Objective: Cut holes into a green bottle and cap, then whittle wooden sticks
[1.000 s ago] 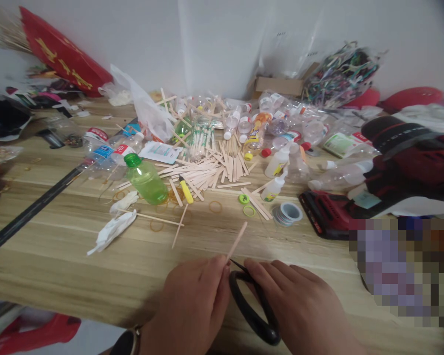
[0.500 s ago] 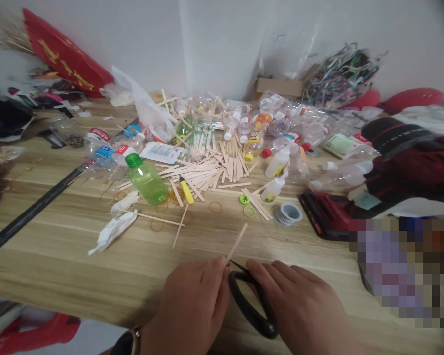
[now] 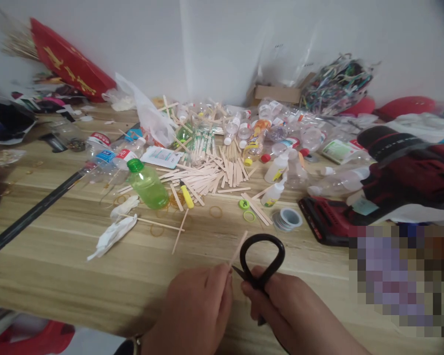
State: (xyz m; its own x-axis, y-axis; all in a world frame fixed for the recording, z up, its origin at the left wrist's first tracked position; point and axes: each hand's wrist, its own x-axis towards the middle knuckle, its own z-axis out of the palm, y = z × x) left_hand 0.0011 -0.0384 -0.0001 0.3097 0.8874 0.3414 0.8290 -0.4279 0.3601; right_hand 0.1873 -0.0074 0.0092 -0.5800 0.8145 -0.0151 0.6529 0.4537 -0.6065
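My left hand (image 3: pixel 198 301) is closed around a thin wooden stick (image 3: pixel 239 248) whose upper end sticks out past the thumb toward the table's far side. My right hand (image 3: pixel 281 301) grips black-handled scissors (image 3: pixel 280 254), with one handle loop raised above the fingers. The pointed blade tip lies right beside the stick at my left thumb; whether it touches the wood I cannot tell. Beyond my hands, two crossed sticks (image 3: pixel 159 224) rest on the table near a crumpled white glove (image 3: pixel 114 236).
A green bottle (image 3: pixel 148 185), a yellow-handled tool (image 3: pixel 186 195) and a pile of craft sticks (image 3: pixel 207 175) lie ahead. Glue bottles (image 3: pixel 273 193), a wire spool (image 3: pixel 287 218) and a red-black power drill (image 3: pixel 333 219) are at right. Clear plastic bottles (image 3: pixel 340 180) crowd the back.
My right hand has turned over, swinging the scissors' loop from low near me to up and away. My left hand still holds the stick in nearly the same place.
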